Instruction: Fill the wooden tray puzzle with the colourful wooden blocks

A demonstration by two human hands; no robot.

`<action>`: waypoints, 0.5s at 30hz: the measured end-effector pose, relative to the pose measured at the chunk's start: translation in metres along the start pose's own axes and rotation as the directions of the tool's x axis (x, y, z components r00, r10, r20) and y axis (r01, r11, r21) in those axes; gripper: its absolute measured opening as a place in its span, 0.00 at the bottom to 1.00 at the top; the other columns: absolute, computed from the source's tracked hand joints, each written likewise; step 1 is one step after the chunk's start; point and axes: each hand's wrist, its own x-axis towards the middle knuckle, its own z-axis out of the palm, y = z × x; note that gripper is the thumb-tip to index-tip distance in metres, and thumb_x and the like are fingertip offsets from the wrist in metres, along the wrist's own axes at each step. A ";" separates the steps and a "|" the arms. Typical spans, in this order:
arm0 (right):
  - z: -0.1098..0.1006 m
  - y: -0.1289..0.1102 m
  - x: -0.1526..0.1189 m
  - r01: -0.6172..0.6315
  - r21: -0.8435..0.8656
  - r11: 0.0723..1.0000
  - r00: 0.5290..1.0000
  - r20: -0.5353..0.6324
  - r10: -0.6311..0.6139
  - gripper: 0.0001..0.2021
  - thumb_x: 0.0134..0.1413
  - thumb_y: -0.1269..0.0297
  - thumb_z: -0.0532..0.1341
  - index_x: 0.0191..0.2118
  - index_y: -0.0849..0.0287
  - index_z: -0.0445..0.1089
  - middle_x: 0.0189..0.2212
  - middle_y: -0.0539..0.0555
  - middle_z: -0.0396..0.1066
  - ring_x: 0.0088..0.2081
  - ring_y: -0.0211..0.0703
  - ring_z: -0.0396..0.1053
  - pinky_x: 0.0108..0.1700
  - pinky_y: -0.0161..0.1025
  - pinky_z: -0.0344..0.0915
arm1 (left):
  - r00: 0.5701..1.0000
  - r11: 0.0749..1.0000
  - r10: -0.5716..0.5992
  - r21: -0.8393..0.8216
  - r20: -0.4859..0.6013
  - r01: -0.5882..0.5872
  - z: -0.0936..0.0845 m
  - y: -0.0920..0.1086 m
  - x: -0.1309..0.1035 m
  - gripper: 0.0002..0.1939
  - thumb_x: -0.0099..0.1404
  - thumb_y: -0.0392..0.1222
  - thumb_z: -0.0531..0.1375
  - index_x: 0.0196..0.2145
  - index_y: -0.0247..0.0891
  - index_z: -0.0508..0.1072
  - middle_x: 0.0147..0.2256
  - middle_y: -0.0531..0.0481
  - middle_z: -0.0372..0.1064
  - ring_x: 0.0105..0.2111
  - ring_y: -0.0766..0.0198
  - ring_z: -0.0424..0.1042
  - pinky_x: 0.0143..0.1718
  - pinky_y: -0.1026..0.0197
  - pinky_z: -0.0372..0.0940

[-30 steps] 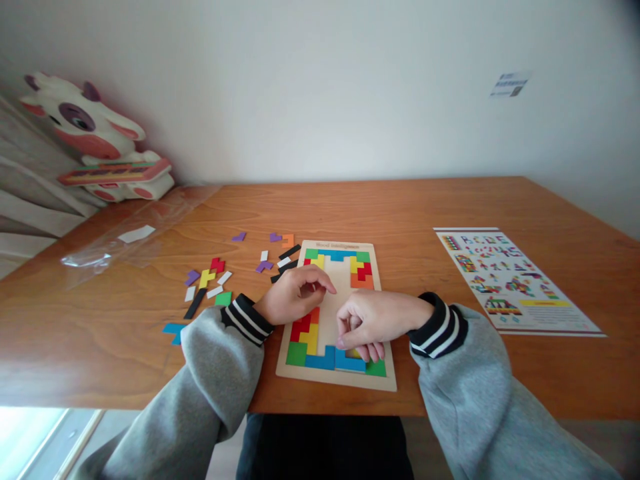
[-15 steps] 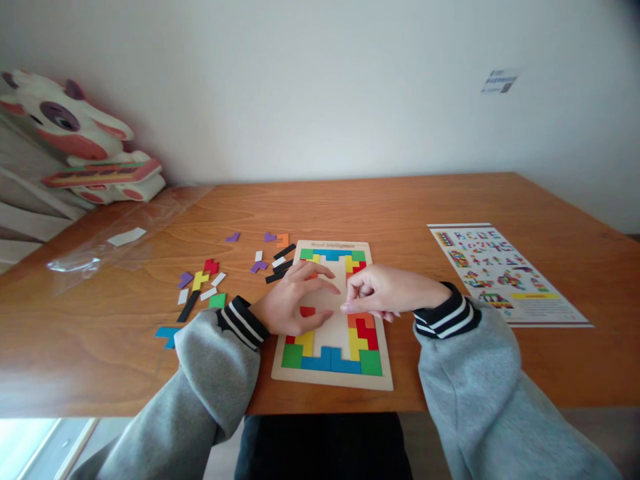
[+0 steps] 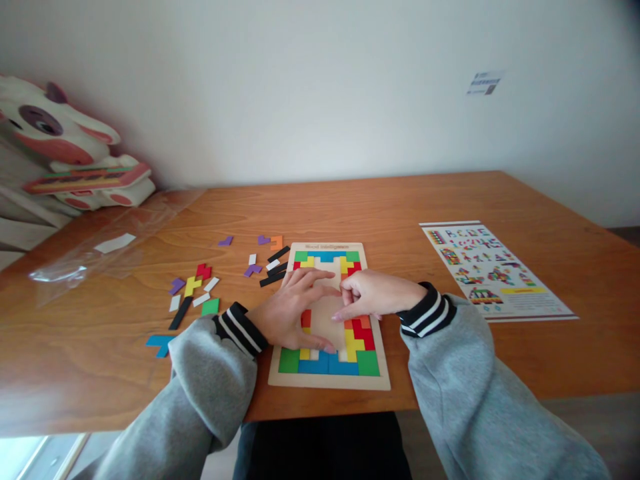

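Observation:
A wooden puzzle board (image 3: pixel 326 381) lies in front of me, with coloured block pieces around its edges and bare wood up the middle. My left hand (image 3: pixel 295 308) rests over its left side, fingers stretched and thumb spread toward the bottom blue pieces (image 3: pixel 325 363). Over the right side, my right hand (image 3: pixel 367 293) has its fingers curled in and its thumb low; anything between them is hidden. Just below it are red (image 3: pixel 367 337) and yellow (image 3: pixel 353 345) pieces, with a green square (image 3: pixel 369 363) at the corner. Both hands hide part of the board.
Loose pieces lie left of the board, among them a yellow one (image 3: pixel 192 287), a blue one (image 3: pixel 160 343) and several black strips (image 3: pixel 273 279). A printed sheet (image 3: pixel 500 273) is at the right. Clear plastic wrap (image 3: pixel 70 270) and a cow toy (image 3: pixel 95 160) occupy the far left.
My left hand's thumb has moved down the board and its fingers have spread wider. My right hand stays over the right side, its thumb slightly lower. The view has shifted a little.

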 end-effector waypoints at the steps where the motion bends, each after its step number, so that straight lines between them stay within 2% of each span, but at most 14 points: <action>1: 0.000 0.000 -0.001 0.002 -0.022 1.000 1.000 -0.009 -0.003 0.24 0.44 0.41 0.68 0.29 0.59 0.66 0.19 0.45 0.66 0.17 0.32 0.63 0.20 0.31 0.55 | 1.000 1.000 0.001 -0.003 -0.004 -0.001 0.001 0.001 0.000 0.42 0.49 0.65 0.69 0.58 0.45 0.67 0.62 0.39 0.57 0.59 0.41 0.56 0.61 0.36 0.52; 6: 0.000 0.000 -0.002 0.029 -0.080 0.996 0.999 -0.041 -0.032 0.21 0.46 0.46 0.69 0.28 0.60 0.68 0.19 0.45 0.68 0.19 0.31 0.62 0.23 0.31 0.54 | 1.000 1.000 -0.018 0.002 -0.005 0.018 0.003 0.002 0.001 0.44 0.50 0.67 0.68 0.59 0.45 0.65 0.62 0.39 0.57 0.59 0.40 0.57 0.60 0.35 0.53; 11: 0.001 0.000 -0.002 0.063 -0.095 0.994 0.995 -0.065 -0.069 0.17 0.46 0.50 0.70 0.29 0.59 0.70 0.20 0.46 0.69 0.22 0.32 0.62 0.25 0.31 0.54 | 0.999 1.000 -0.009 -0.012 -0.041 0.008 -0.001 0.001 -0.001 0.31 0.60 0.58 0.64 0.57 0.45 0.66 0.61 0.41 0.59 0.59 0.45 0.59 0.61 0.40 0.53; 15: -0.001 0.001 -0.002 0.074 -0.084 0.994 0.996 -0.051 -0.079 0.18 0.45 0.49 0.70 0.30 0.60 0.72 0.21 0.47 0.70 0.23 0.33 0.64 0.27 0.32 0.55 | 0.997 1.000 -0.005 0.000 -0.071 0.005 -0.005 -0.001 -0.003 0.24 0.61 0.51 0.64 0.53 0.41 0.68 0.57 0.40 0.63 0.56 0.47 0.61 0.59 0.42 0.56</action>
